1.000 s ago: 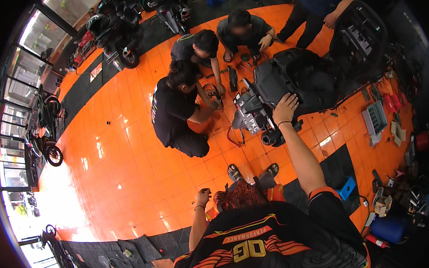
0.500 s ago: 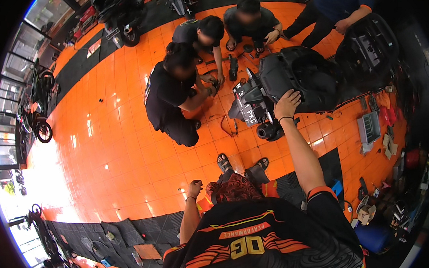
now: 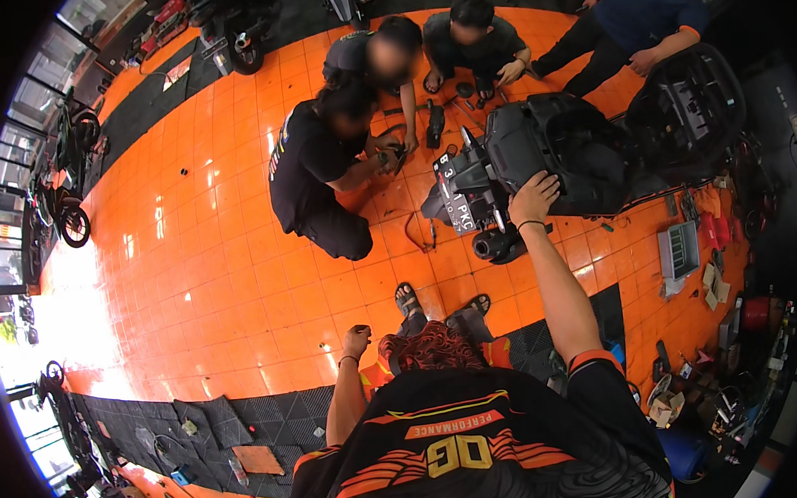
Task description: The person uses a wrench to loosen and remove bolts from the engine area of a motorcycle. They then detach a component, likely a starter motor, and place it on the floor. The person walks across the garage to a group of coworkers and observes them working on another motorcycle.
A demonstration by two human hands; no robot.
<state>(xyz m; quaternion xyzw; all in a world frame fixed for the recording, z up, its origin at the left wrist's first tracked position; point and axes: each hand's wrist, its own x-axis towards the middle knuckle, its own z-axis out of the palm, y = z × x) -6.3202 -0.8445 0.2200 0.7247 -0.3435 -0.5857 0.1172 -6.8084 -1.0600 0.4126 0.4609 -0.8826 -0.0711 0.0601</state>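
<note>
My right hand [image 3: 535,197] rests flat on the dark body panel at the tail of a partly stripped motor scooter [image 3: 551,142], its fingers stretched over the panel's edge. Just below that hand are the exhaust muffler [image 3: 497,246] and the number plate [image 3: 456,195]. My left hand [image 3: 356,341] is held out at my left side above the orange tiles, touching nothing around it. Its fingers are curled in; a small dark spot shows at them, too small to name.
Two people [image 3: 322,172] crouch left of the scooter, handling a small dark part. Another person [image 3: 471,51] squats behind it, and one [image 3: 643,20] stands at far right. A grey tray [image 3: 679,250], cardboard pieces and tools lie on the right. Black mats [image 3: 282,426] run behind me.
The view has shifted slightly. My left hand has risen a little; my right hand stays on the scooter's panel. The person squatting behind the scooter has lifted their head somewhat.
</note>
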